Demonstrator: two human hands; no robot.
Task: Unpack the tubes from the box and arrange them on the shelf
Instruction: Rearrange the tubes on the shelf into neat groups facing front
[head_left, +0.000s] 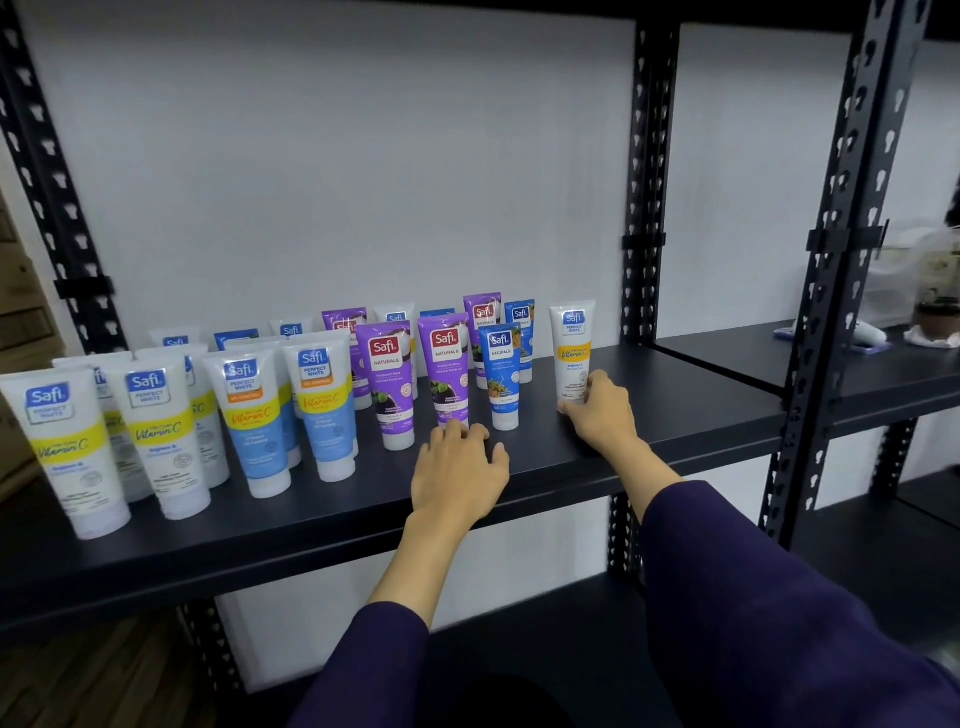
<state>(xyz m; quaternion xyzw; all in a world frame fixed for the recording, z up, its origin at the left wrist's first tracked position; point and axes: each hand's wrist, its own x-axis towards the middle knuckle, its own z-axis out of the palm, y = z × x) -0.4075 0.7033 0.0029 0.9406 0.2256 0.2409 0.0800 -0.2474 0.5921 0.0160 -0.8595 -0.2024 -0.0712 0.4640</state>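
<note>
Several tubes stand cap-down in rows on the black shelf (675, 415): white ones at the left, purple and blue ones in the middle. My right hand (605, 415) grips the base of a white tube with a yellow band (572, 343), upright at the right end of the group. My left hand (457, 467) rests on the shelf with fingers loosely curled, its fingertips at the foot of a purple tube (447, 364). A blue tube (503, 369) stands between my hands. No box is in view.
Black perforated uprights (644, 208) frame the shelf against a white back wall. The neighbouring bay at the right holds a white bottle on a purple tray (862, 335) and crumpled paper (930, 338). Brown cartons (21, 312) sit at the far left. A lower shelf lies below.
</note>
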